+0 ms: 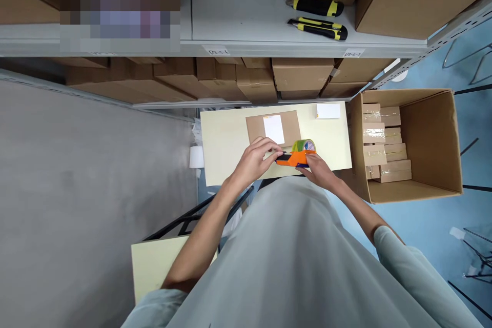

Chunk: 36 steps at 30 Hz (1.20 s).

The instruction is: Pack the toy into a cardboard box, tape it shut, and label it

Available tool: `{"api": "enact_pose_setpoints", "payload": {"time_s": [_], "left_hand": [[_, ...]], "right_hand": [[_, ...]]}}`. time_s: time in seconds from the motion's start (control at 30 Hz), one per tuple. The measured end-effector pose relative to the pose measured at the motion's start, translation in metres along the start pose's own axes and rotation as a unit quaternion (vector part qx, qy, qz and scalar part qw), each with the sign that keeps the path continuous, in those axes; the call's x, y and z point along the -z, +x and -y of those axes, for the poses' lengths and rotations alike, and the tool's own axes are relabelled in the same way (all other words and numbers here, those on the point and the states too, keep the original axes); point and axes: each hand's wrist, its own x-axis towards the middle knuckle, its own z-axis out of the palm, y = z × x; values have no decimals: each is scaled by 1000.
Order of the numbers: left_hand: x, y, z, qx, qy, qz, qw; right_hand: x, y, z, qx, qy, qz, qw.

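Observation:
My right hand (318,168) grips an orange tape dispenser (294,158) by its right end, above the pale table (226,146). A roll of green-yellow tape (303,145) sits in the dispenser. At the dispenser's dark left end, the thumb and fingers of my left hand (257,158) pinch closed; what is between the fingertips, perhaps the tape end, is too small to make out. Just beyond my left hand lies a flat brown cardboard box (255,125) with a white label (273,129) on top.
A small white box (328,111) lies at the table's far right. Right of the table stands an open carton (430,143) holding several small boxes (373,133). Above, a metal shelf (234,20) carries cartons and two utility knives (317,6). A wall (96,174) is at left.

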Motion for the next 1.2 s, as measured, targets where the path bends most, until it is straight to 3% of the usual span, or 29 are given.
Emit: {"api": "enact_pose_setpoints", "payload": {"time_s": [0.13, 0.33, 0.5, 0.63, 0.73, 0.9, 1.0, 1.2], "left_hand": [[-18, -10, -6, 20, -5, 13, 1000], [-70, -29, 4, 52, -24, 12, 998], [-93, -47, 29, 113, -48, -67, 990], [-112, -61, 61, 153, -53, -110, 981], [-150, -62, 83, 194, -67, -151, 967], [-216, -47, 110, 286, -65, -269, 918], [-236, -36, 121, 304, -65, -310, 898], [-255, -18, 132, 336, -64, -376, 861]], "right_hand": [[3, -14, -14, -5, 3, 25, 1000], [2, -41, -53, 6, 0, 99, 995], [16, -64, -95, -3, 13, 82, 997], [30, -75, -132, -10, -17, 108, 994], [31, -66, -157, -10, -68, 131, 989], [19, -25, -192, -30, -164, 147, 975], [14, -2, -203, -36, -193, 152, 969], [20, 21, -202, -61, -234, 190, 951]]}}
